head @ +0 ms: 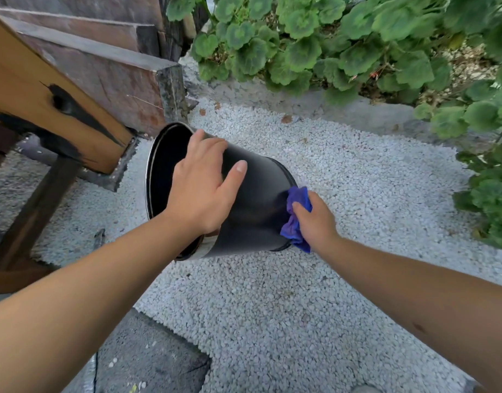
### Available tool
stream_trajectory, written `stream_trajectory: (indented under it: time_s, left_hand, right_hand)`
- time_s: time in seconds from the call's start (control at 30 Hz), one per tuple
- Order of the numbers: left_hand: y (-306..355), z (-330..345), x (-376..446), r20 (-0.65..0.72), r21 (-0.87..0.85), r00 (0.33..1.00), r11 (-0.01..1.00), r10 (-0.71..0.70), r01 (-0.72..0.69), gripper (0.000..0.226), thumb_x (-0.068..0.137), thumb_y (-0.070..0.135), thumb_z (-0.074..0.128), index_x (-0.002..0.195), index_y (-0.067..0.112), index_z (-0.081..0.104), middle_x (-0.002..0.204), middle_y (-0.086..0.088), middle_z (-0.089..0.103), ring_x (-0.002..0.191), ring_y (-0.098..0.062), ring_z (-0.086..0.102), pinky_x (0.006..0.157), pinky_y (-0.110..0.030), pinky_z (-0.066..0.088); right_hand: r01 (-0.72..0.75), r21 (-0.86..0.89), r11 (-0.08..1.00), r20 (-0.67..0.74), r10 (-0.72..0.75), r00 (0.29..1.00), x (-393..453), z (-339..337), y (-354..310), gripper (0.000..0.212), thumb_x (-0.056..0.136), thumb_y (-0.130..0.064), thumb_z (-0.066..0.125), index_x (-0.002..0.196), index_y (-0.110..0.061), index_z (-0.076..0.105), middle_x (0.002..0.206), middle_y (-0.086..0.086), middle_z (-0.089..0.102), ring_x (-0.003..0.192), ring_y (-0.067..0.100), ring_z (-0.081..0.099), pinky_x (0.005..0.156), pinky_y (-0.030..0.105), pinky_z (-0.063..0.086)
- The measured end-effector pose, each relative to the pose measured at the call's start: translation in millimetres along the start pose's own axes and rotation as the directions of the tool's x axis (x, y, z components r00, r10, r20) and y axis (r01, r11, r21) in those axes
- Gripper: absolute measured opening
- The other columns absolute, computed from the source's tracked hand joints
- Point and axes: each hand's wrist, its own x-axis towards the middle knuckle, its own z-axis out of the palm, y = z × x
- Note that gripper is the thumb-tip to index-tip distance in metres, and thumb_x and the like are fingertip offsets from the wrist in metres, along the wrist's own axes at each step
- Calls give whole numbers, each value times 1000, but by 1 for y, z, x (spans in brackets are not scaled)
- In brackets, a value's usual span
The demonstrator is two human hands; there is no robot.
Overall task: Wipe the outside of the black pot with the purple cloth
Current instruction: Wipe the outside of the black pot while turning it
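– Where does the single view sit?
– On the person's head; it faces forward and steeply down, wide-angled, close above the white gravel ground; leafy green plants fill its far edge.

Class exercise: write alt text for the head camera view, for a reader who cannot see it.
A person's left hand steadies a black pot tipped on its side over white gravel, while the right hand presses a bunched purple cloth against the pot's outer wall near its base. Green leafy plants border the gravel; a wooden bench stands at left.
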Motion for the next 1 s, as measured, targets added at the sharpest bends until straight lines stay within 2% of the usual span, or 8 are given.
stream_trajectory:
  time_s: [0.27, 0.4, 0.47, 0.57, 0.67, 0.77, 0.87, 1.0]
  left_hand:
    - [-31, -14, 2, 65, -66, 998, 998, -19, 23, 76, 89, 60, 26, 143, 7, 36, 153, -7, 31, 148, -22, 8, 114, -39, 14]
    - [-41, -17, -18, 13, -200, 1000, 980, -21, 24, 71, 92, 54, 31, 149, 12, 30, 162, -1, 15, 148, -8, 1, 112, -12, 2]
    - [-49, -17, -35, -50, -242, 999, 970, 14, -25, 68, 94, 49, 38, 148, 10, 30, 162, -4, 14, 149, -9, 5, 117, -20, 10]
    - [-73, -18, -67, 99, -166, 971, 966, 218, -200, 83, 92, 55, 44, 152, 5, 15, 163, -12, -2, 149, -28, -6, 119, -49, 11]
    - [-99, -11, -108, 201, 29, 908, 925, 367, -380, 92, 90, 60, 44, 152, 4, 6, 159, -21, -13, 146, -43, -11, 120, -45, 2]
    - [-105, -3, -120, 128, 36, 924, 929, 360, -367, 83, 90, 57, 47, 146, 8, 11, 155, -27, -7, 146, -41, -9, 120, -39, 4]
    - [-90, -8, -94, 60, -69, 953, 954, 297, -293, 91, 88, 54, 52, 148, 2, 8, 155, -34, -5, 146, -45, -7, 119, -49, 7]
    - [-73, -36, -34, -27, -276, 1000, 961, 7, -14, 90, 81, 59, 56, 152, 20, 17, 163, -6, 5, 149, -18, 4, 118, -33, 11]
  right_hand:
    - [-54, 167, 984, -63, 65, 996, -39, 28, 19, 22, 91, -21, 61, 105, -26, 45, 103, 0, 58, 91, 17, 59, 75, 29, 43]
    - [-103, 188, 977, -30, 110, 993, -54, 44, 25, 35, 91, -17, 61, 121, -19, 43, 119, 6, 52, 107, 21, 54, 94, 36, 43]
    - [-114, 185, 976, -3, 117, 993, -53, 44, 26, 41, 91, -18, 61, 127, -18, 41, 124, 7, 50, 110, 22, 53, 98, 40, 44]
    - [-108, 184, 977, 29, 105, 994, -49, 42, 26, 49, 90, -19, 63, 133, -18, 39, 127, 7, 51, 114, 25, 54, 101, 48, 43]
    - [-76, 153, 985, 65, 66, 996, -49, 40, 26, 52, 90, -22, 64, 134, -22, 37, 126, 5, 53, 113, 25, 55, 100, 49, 44]
    - [-71, 148, 986, 73, 61, 995, -45, 43, 16, 48, 88, -22, 63, 130, -25, 38, 120, 4, 57, 108, 23, 59, 95, 46, 47]
    - [-29, 151, 988, 30, 25, 999, -32, 36, -8, 39, 81, -29, 61, 113, -38, 41, 100, -5, 62, 83, 9, 64, 69, 26, 48]
    - [65, 118, 991, 37, -70, 997, 13, 9, -54, 21, 70, -37, 59, 90, -39, 51, 80, -12, 61, 56, -8, 57, 53, 13, 40]
